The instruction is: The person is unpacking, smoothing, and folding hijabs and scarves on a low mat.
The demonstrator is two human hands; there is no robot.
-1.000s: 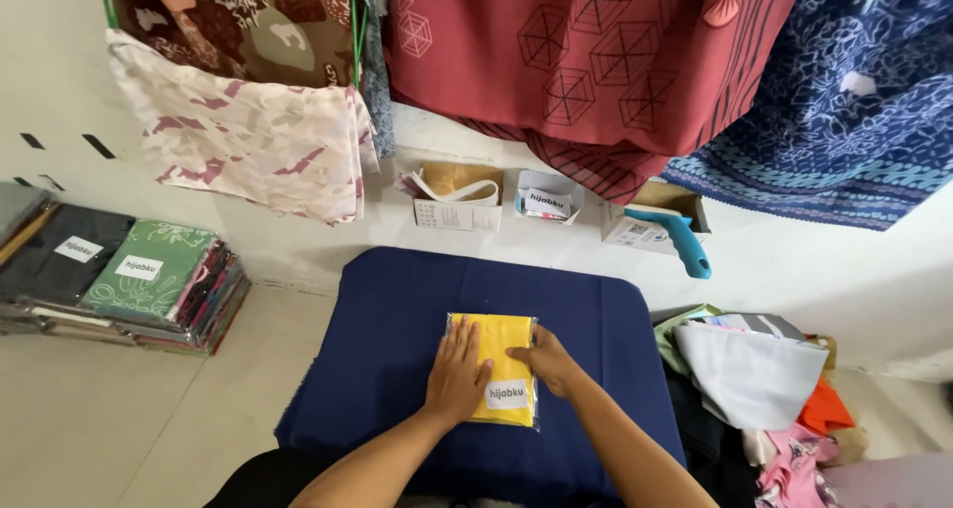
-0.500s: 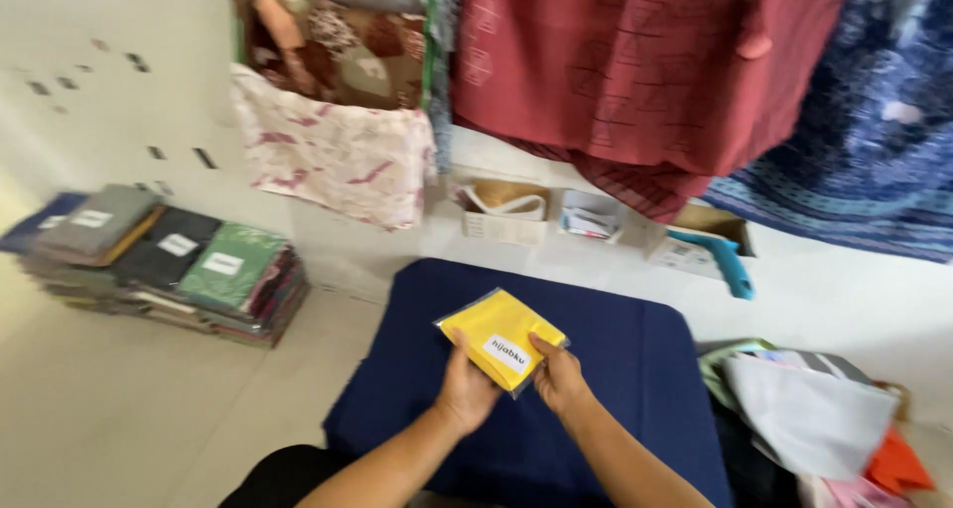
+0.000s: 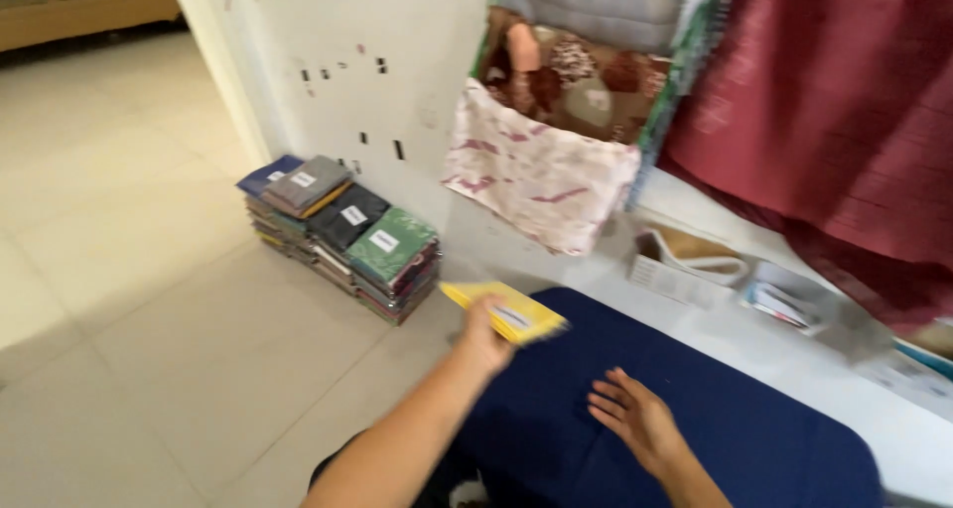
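Head view: the left hand (image 3: 484, 337) is stretched out to the left past the far left edge of the navy padded bench (image 3: 754, 438). Its fingers pinch 1 flat yellow packet (image 3: 504, 310) with a white label, which is in the air, tilted, over the floor (image 3: 149, 349) and between the bench and the stacks. The right hand (image 3: 635, 421) lies palm down on the bench, fingers spread, holding nothing.

Judging by this, the step in hand is carrying the yellow packet off the bench toward the stacked packets (image 3: 342, 235) at the far left by the wall. Laying it there would call for a longer reach to the left and a level, flat release onto a stack top.

Count: 1 yellow packet; 4 labelled packets show on top of the stacks (blue, grey, dark, green), with many more beneath, too blurred to number. 2 white boxes (image 3: 685, 265) stand by the wall on the far right. A pink-and-white patterned cloth (image 3: 541, 175) and a maroon cloth (image 3: 844, 121) hang above.
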